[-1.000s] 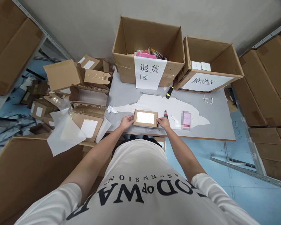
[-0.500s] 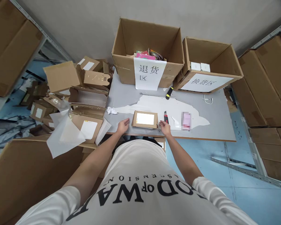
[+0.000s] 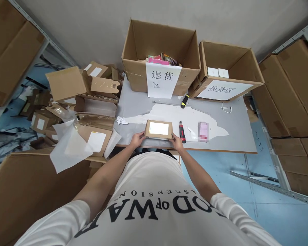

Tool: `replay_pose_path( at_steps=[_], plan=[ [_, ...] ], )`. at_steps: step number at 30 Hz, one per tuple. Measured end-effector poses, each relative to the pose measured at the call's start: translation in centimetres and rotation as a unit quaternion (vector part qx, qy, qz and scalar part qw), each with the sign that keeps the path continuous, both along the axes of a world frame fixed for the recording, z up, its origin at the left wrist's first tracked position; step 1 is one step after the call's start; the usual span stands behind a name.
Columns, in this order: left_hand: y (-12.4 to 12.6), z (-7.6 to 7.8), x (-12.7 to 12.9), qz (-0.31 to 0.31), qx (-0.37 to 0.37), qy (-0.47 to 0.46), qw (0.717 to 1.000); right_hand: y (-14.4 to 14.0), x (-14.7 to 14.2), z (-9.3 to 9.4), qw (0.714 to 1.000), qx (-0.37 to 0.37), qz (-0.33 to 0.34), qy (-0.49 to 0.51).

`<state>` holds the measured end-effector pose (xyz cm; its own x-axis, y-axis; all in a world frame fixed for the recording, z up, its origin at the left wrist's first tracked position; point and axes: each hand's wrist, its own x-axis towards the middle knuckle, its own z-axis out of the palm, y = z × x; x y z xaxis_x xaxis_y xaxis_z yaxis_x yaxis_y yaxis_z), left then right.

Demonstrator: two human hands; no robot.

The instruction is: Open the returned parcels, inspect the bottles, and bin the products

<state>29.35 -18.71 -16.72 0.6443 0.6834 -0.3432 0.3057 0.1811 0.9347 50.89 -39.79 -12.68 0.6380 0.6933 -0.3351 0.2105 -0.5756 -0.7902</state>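
A small flat cardboard parcel with a white label on top lies at the near edge of the grey table. My left hand grips its near left corner. My right hand grips its near right corner. A red and black box cutter lies on the table just right of the parcel, apart from my right hand. Beyond the cutter sits a small pink item.
Two big open cartons with paper signs stand at the table's back: one with colourful items, one with small white boxes. A yellow-black tool and crumpled paper lie on the table. Opened boxes pile up left; stacked cartons stand right.
A second ago both hands held the parcel's sides. They let go and drew back half a second ago. Now they grip its near corners again.
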Motion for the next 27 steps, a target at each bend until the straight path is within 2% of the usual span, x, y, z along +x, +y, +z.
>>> replay_pose_path(
  at_steps=[6,9,11,15,21,27],
  plan=[
    [1.6,3.6,0.9,0.027,0.098,0.027,0.994,1.2,2.8,2.9,0.999,0.040,0.036,-0.002],
    [2.4,5.3,2.0,0.048,0.116,0.028,0.992,2.2,4.2,4.3,0.999,0.031,0.022,-0.039],
    [2.9,5.9,2.7,0.066,0.114,0.028,0.991,2.8,4.8,4.8,0.999,0.021,0.001,-0.044],
    [3.1,5.9,3.5,0.084,0.079,0.016,0.993,3.6,5.3,4.8,1.000,0.004,-0.005,-0.014],
    [2.4,5.1,3.3,0.092,0.000,-0.009,0.996,4.0,5.1,3.9,0.999,-0.035,-0.003,-0.011],
    [2.3,5.1,3.4,0.064,-0.024,-0.010,0.998,4.1,5.1,3.0,1.000,-0.002,-0.022,-0.004]
  ],
)
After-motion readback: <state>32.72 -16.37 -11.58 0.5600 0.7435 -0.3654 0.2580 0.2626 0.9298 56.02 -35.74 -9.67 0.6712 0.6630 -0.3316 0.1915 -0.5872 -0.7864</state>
